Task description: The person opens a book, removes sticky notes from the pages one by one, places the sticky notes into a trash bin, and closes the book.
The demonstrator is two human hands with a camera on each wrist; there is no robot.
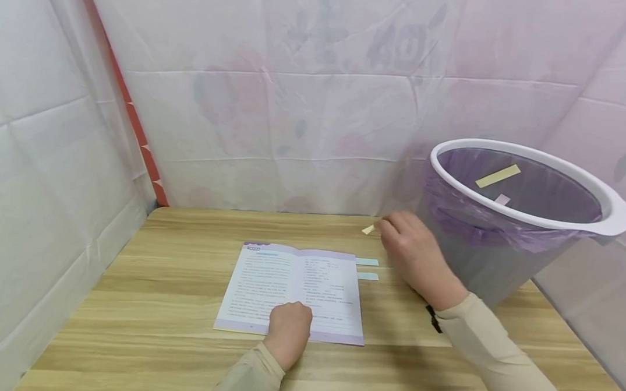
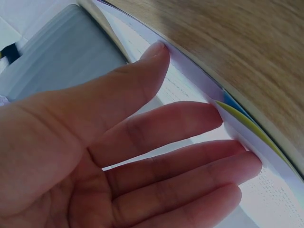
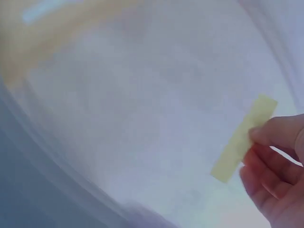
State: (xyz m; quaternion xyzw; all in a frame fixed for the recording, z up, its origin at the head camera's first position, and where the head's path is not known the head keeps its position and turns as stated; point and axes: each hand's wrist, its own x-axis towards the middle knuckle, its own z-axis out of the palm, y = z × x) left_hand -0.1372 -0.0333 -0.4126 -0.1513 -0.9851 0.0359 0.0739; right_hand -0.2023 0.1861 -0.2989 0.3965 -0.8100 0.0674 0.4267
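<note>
An open booklet with printed text lies flat on the wooden table. My left hand rests on its lower edge near the fold; in the left wrist view the fingers are extended and touch the pages. Two light blue sticky strips, an upper strip and a lower strip, stick out from the booklet's right side. Between thumb and fingertips, my right hand pinches a yellow sticky strip. That hand is above the table, between the booklet and the bin.
A grey trash bin with a white rim and a purple liner stands at the right. Inside show a yellow strip and a pink strip. Pale sheeting hangs behind the wooden table.
</note>
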